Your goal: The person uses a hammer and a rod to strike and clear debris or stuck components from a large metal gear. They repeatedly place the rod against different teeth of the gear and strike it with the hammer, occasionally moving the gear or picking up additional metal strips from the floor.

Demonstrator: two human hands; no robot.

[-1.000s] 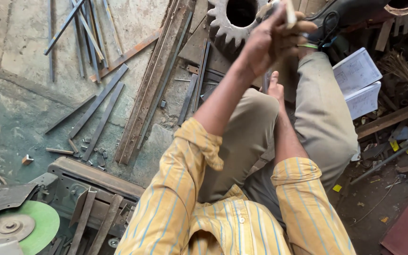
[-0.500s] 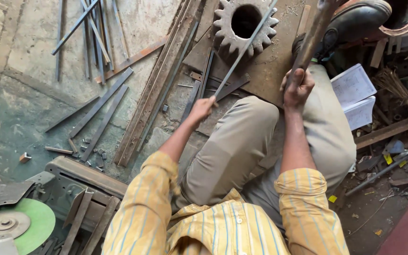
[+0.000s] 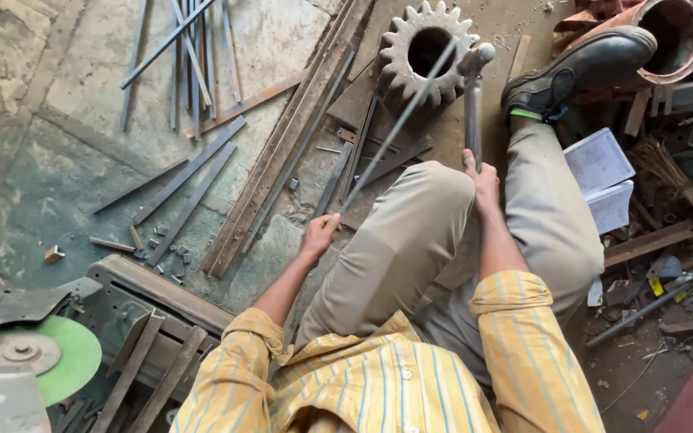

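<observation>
Your left hand (image 3: 319,235) gripping a thin rod (image 3: 399,128), its far end blurring against the gear (image 3: 429,52), your right hand (image 3: 483,183) closing on a hammer (image 3: 473,96), fingers hidden behind your knee.

A metalworking workshop: steel strips (image 3: 194,188) and angle bars (image 3: 282,152) litter the stained concrete floor (image 3: 34,200), beside a large gear wheel (image 3: 429,52) and a cut-off saw (image 3: 22,357).

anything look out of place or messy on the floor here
Yes: an open white booklet lies among scrap wood by the person's right leg, and flat metal strips lie scattered at odd angles. The thin rod rests across a toothed gear.
</observation>
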